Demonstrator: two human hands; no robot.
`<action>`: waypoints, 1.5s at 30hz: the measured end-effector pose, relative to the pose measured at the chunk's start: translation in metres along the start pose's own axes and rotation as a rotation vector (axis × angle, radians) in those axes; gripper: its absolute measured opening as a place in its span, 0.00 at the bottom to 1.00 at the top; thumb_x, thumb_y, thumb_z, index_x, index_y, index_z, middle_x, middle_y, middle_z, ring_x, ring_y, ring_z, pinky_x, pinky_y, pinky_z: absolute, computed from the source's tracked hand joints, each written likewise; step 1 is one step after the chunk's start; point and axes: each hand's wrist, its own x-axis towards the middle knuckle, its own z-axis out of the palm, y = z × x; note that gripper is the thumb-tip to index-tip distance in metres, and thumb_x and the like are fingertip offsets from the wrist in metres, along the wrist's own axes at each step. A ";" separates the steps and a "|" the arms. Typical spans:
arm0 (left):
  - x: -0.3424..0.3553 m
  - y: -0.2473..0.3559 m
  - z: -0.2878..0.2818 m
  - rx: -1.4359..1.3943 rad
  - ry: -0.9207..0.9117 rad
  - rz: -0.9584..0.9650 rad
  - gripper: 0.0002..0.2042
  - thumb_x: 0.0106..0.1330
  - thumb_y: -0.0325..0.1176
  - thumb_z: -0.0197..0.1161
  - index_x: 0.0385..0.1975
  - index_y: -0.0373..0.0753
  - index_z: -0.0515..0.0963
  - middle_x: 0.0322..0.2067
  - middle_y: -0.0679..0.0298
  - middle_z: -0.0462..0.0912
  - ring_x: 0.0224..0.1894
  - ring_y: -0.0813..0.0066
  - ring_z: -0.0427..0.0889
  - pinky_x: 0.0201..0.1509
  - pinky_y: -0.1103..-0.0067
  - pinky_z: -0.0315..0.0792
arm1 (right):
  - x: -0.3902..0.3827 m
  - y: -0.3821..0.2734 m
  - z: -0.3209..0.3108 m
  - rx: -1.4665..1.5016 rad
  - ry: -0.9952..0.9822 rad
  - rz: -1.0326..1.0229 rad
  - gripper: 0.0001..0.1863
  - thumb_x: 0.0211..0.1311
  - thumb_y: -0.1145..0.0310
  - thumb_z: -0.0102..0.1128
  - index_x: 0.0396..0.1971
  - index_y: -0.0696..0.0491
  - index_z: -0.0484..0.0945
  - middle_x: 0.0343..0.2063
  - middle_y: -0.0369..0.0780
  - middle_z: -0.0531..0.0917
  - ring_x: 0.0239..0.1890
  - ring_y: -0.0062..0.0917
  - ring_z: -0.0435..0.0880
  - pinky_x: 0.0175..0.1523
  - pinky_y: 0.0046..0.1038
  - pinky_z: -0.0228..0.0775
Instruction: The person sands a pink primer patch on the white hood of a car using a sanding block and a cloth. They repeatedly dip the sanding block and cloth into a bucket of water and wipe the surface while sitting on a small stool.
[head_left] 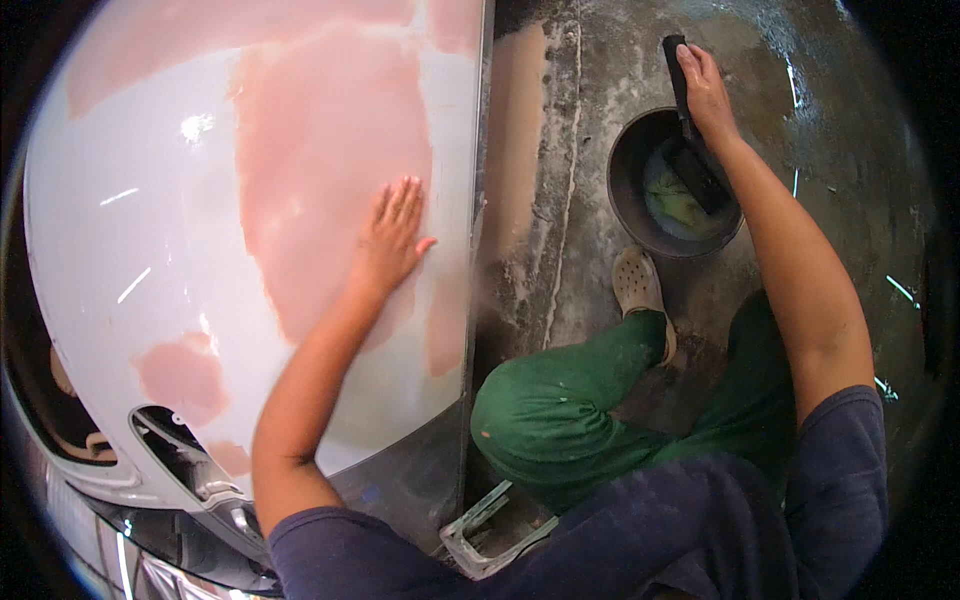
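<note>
My left hand lies flat on a white car body panel, fingers stretched out and close together. Under it is a large pinkish filler patch with smooth, feathered edges. Out to the right, my right hand is closed around a long black sanding block, held above the rim of a dark round bucket. Cloudy water and a yellow-green cloth or sponge show inside the bucket. A dark flat shape also shows there; I cannot tell whether it is a separate thing.
Smaller filler patches mark the panel near a recessed opening. Wet, stained concrete floor runs alongside the car. My foot in a beige clog stands close to the bucket. A pale frame-like piece sits low beside my knee.
</note>
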 end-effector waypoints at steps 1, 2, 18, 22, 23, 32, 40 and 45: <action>0.002 -0.019 -0.001 0.037 0.037 0.052 0.44 0.75 0.67 0.45 0.78 0.34 0.60 0.81 0.58 0.56 0.84 0.64 0.48 0.87 0.62 0.38 | 0.002 0.000 -0.001 0.021 -0.003 -0.006 0.39 0.78 0.38 0.52 0.70 0.59 0.71 0.66 0.50 0.78 0.70 0.40 0.74 0.74 0.35 0.61; 0.009 -0.031 -0.004 0.075 0.075 0.104 0.44 0.75 0.68 0.45 0.78 0.34 0.60 0.81 0.58 0.56 0.84 0.65 0.48 0.87 0.62 0.38 | 0.004 0.003 0.001 0.023 0.002 -0.005 0.39 0.78 0.38 0.52 0.70 0.59 0.72 0.66 0.50 0.78 0.70 0.40 0.75 0.74 0.35 0.61; 0.068 -0.066 -0.028 0.132 -0.060 0.316 0.44 0.75 0.68 0.44 0.79 0.36 0.59 0.81 0.60 0.55 0.84 0.68 0.49 0.87 0.66 0.40 | 0.007 0.006 0.009 -0.007 0.009 -0.029 0.38 0.77 0.37 0.53 0.69 0.56 0.73 0.64 0.52 0.80 0.69 0.42 0.77 0.72 0.37 0.65; 0.029 -0.084 -0.043 0.156 -0.113 0.305 0.44 0.77 0.69 0.39 0.80 0.38 0.56 0.82 0.64 0.54 0.84 0.71 0.46 0.88 0.68 0.37 | 0.006 0.004 0.012 0.043 -0.010 -0.002 0.38 0.77 0.37 0.53 0.69 0.56 0.73 0.64 0.52 0.80 0.68 0.42 0.77 0.71 0.37 0.65; 0.020 -0.089 -0.045 0.145 -0.116 0.305 0.44 0.77 0.69 0.39 0.80 0.39 0.56 0.82 0.65 0.54 0.84 0.71 0.46 0.88 0.68 0.37 | 0.007 0.007 0.011 0.032 -0.011 -0.012 0.38 0.77 0.37 0.53 0.69 0.56 0.73 0.64 0.52 0.80 0.68 0.42 0.78 0.71 0.37 0.65; -0.064 -0.125 -0.075 0.051 -0.087 0.253 0.41 0.77 0.65 0.45 0.80 0.40 0.57 0.82 0.67 0.55 0.84 0.72 0.49 0.88 0.69 0.41 | 0.018 0.025 0.011 0.051 -0.010 -0.058 0.37 0.78 0.38 0.53 0.68 0.57 0.74 0.63 0.48 0.81 0.67 0.39 0.78 0.72 0.34 0.64; -0.143 -0.152 -0.098 0.022 -0.153 0.192 0.42 0.74 0.63 0.51 0.80 0.39 0.57 0.82 0.63 0.54 0.84 0.68 0.49 0.88 0.66 0.41 | 0.012 0.014 0.011 0.079 -0.009 -0.078 0.41 0.76 0.35 0.52 0.68 0.59 0.73 0.64 0.55 0.79 0.69 0.48 0.77 0.72 0.40 0.65; -0.177 -0.163 -0.103 0.038 -0.196 0.178 0.42 0.74 0.62 0.52 0.80 0.39 0.56 0.82 0.62 0.54 0.84 0.67 0.49 0.88 0.66 0.40 | 0.012 0.018 0.007 0.053 -0.042 -0.041 0.38 0.78 0.38 0.52 0.70 0.57 0.73 0.65 0.48 0.79 0.68 0.38 0.76 0.73 0.34 0.63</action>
